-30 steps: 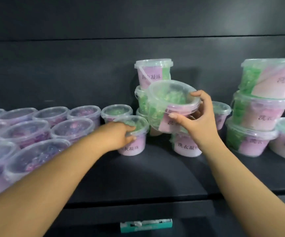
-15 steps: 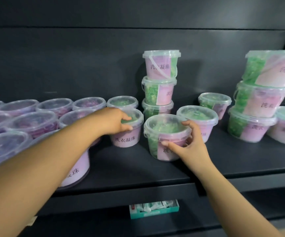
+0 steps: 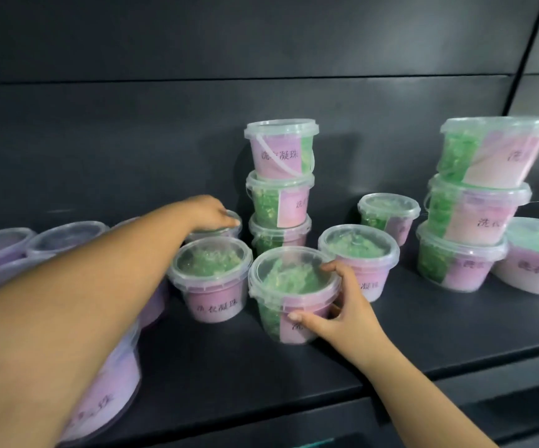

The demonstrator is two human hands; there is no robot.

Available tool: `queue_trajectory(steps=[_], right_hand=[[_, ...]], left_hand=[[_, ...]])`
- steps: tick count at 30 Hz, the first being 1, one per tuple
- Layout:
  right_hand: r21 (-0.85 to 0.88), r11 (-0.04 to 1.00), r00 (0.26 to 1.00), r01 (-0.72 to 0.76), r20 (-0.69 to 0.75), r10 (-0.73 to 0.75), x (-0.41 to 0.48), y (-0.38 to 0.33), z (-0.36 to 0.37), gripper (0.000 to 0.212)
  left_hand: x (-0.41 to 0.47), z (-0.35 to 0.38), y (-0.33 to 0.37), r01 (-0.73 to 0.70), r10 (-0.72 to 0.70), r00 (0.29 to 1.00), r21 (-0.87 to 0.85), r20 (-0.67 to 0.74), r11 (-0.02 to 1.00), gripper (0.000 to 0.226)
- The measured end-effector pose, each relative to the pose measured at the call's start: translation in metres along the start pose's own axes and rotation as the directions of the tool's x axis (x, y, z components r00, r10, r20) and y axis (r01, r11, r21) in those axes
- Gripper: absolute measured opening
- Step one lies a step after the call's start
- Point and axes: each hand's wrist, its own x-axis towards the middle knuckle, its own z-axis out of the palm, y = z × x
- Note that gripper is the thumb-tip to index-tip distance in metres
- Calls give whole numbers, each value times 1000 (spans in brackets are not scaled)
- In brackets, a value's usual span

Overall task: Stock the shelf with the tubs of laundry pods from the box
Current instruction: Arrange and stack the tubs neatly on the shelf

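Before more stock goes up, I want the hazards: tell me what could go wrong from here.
1. The three-tub stack stands just beside the left hand and behind the front tub that the right hand grips; a nudge from either could topple it.
2. The top tub of the right stack looks tilted and might slide off.
3. The left forearm crosses low over the purple tubs; drawing it back may knock them.

1. A dark grey back panel [image 3: 164, 130] fills the far side, crossed by one horizontal seam [image 3: 261, 79].
2. A matte black shelf [image 3: 423, 331] juts toward the near side.
3. A slanted upright [image 3: 525, 59] stands far right.
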Motion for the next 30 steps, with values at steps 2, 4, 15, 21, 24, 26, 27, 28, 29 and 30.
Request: queue_trajectory(steps=[2, 4, 15, 21, 24, 26, 27, 28, 29, 30], right_hand=[[0, 1000, 1000, 1, 1, -1, 1, 2, 2, 73], [-4, 1000, 1000, -1, 15, 1, 3, 6, 2, 72], [68, 998, 999, -6, 37, 4, 5, 9, 2, 71], [85, 996, 999, 9, 36, -12, 2, 7, 1, 71], [87, 996, 1000, 22, 17, -24, 0, 5, 1, 68], [64, 998, 1000, 29, -4, -29, -3, 2, 0, 66], [40, 999, 999, 31, -15, -30, -5, 0, 0, 66], [15, 999, 999, 30, -23, -30, -7, -2, 0, 66], [-10, 1000, 999, 29, -30, -29, -9, -3, 0, 67], [-31, 999, 999, 24, -38, -25, -10, -3, 1, 68]], left_hand=[[11, 8, -4, 17, -22, 996, 54, 85, 998, 57], [17, 12, -10, 26, -33, 991, 58, 129, 998, 58], [-22, -10, -5, -102, 133, 984, -236, 119, 966, 45], [-87, -25, -9, -130, 145, 939, -69, 311, 989, 47], [-98, -3, -8, -169, 144, 962, 92, 231, 981, 57], [-101, 9, -10, -193, 166, 973, 175, 158, 966, 55], [-102, 10, -11, -195, 171, 976, 185, 134, 963, 54], [-103, 11, -12, -195, 175, 977, 180, 120, 964, 54], [-105, 11, -14, -195, 177, 977, 174, 116, 965, 54], [-106, 11, -15, -193, 176, 978, 165, 112, 967, 54]])
